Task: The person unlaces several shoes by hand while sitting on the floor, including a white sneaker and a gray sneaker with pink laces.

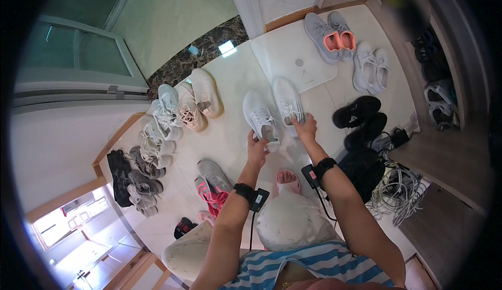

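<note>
Two white lace-up sneakers stand upright on the tiled floor before me, toes pointing away. My left hand (257, 147) grips the heel opening of the left sneaker (255, 111), thumb at its collar. At the collar of the right sneaker (286, 96) is my right hand (305, 127), with fingers at the heel opening. A narrow gap separates the two shoes. The toe of the right one lies close to a flat white bathroom scale (288, 57).
Grey sneakers with orange lining (319, 35), white sneakers (364, 68) and black shoes (357, 111) line the right side. Coiled cables (398, 192) lie near the cabinet. Several pairs, including cream sneakers (206, 94), stand left. Grey sneakers with pink laces (213, 176) are near my left forearm.
</note>
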`<state>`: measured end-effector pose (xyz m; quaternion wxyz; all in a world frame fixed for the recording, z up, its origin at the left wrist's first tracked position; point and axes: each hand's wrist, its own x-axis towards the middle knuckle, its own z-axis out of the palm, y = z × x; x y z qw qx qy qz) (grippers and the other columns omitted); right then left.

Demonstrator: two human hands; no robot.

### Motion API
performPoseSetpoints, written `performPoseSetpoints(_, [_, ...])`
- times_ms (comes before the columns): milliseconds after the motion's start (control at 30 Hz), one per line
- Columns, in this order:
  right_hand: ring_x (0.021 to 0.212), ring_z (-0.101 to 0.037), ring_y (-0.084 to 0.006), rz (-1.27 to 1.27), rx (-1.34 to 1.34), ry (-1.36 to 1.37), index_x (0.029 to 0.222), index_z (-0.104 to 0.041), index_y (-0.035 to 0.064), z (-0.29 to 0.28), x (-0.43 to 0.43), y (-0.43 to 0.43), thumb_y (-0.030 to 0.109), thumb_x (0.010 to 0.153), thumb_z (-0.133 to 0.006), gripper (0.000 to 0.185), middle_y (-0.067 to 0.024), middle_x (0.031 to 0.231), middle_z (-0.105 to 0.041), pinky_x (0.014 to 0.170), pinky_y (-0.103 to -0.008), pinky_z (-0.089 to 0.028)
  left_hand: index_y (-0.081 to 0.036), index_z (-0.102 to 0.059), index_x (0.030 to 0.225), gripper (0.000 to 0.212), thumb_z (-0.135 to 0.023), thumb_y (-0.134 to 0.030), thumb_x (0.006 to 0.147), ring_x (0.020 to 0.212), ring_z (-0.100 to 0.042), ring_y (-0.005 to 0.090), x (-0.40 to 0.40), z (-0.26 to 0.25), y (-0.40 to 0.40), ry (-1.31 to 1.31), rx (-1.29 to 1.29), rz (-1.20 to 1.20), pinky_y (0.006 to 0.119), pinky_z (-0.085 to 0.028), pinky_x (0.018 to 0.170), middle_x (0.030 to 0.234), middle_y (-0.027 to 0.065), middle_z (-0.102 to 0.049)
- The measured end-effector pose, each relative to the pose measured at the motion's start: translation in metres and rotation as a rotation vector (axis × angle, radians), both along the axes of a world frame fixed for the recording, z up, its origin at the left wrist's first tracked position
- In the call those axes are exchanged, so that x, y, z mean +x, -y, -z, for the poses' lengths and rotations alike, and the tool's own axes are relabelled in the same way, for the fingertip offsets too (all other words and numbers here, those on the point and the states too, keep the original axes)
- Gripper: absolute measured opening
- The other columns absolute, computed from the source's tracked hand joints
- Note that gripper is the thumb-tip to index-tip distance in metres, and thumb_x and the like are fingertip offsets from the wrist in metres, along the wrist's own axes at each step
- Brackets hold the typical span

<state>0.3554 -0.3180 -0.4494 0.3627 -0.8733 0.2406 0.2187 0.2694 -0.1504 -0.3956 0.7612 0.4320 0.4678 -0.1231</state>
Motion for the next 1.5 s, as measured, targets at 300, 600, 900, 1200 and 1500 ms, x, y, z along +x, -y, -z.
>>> performPoseSetpoints(300, [0.095, -0.065, -0.0288, 0.164, 0.362, 0.125, 0.122, -0.059, 0.005, 0.031, -0.002, 0.028, 0.005, 0.08, -0.051, 0.042, -0.0191, 0.104, -0.066, 0.087, -0.0343, -0.048, -0.016, -0.014, 0.148, 0.082, -0.051, 0.001, 0.077, 0.103, -0.054, 0.0229, 0.023, 0.027, 0.005, 0.144, 0.009, 0.015, 0.041, -0.05, 0.073, 0.132, 0.0091, -0.044])
performPoseSetpoints(600, [0.095, -0.063, -0.0237, 0.16, 0.349, 0.263, 0.126, -0.057, 0.0062, 0.031, 0.029, 0.108, 0.0, 0.079, -0.049, 0.047, -0.0143, 0.108, -0.066, 0.085, -0.0316, -0.047, -0.024, -0.015, 0.149, 0.07, -0.043, -0.008, 0.086, 0.12, -0.046, 0.025, 0.082, 0.027, 0.075, 0.333, -0.22, 0.175, 0.056, -0.043, 0.089, 0.138, 0.0035, -0.039])
performPoseSetpoints(900, [0.101, -0.054, -0.0189, 0.286, 0.634, 0.263, 0.135, -0.047, 0.0052, 0.011, 0.038, 0.11, -0.001, 0.081, -0.053, 0.055, -0.0105, 0.121, -0.056, 0.085, -0.0275, -0.044, -0.025, 0.003, 0.15, 0.072, -0.044, -0.024, 0.095, 0.141, -0.017, 0.0309, 0.092, 0.023, 0.097, 0.195, -0.233, 0.194, 0.064, -0.017, 0.106, 0.155, 0.0044, -0.016])
performPoseSetpoints(1200, [0.118, -0.047, -0.0231, -0.019, 0.107, 0.745, 0.12, -0.053, 0.0027, -0.044, 0.028, 0.061, 0.008, 0.08, -0.064, 0.041, -0.0144, 0.123, -0.054, 0.099, -0.0347, -0.037, -0.003, -0.034, 0.141, 0.06, -0.055, -0.029, 0.091, 0.133, -0.033, 0.0226, 0.077, 0.049, 0.076, 0.362, 0.343, 0.465, 0.039, -0.028, 0.107, 0.146, 0.0107, -0.034])
performPoseSetpoints(1500, [0.084, -0.066, -0.022, -0.668, 0.608, 0.477, 0.104, -0.062, 0.0013, -0.143, 0.031, -0.048, 0.007, 0.083, -0.06, 0.023, -0.0126, 0.092, -0.067, 0.074, -0.0318, -0.052, -0.006, -0.053, 0.121, 0.033, -0.052, -0.025, 0.093, 0.103, -0.058, 0.0159, 0.029, -0.097, -0.032, 0.297, 0.036, 0.22, 0.032, -0.044, 0.088, 0.113, 0.0051, -0.063])
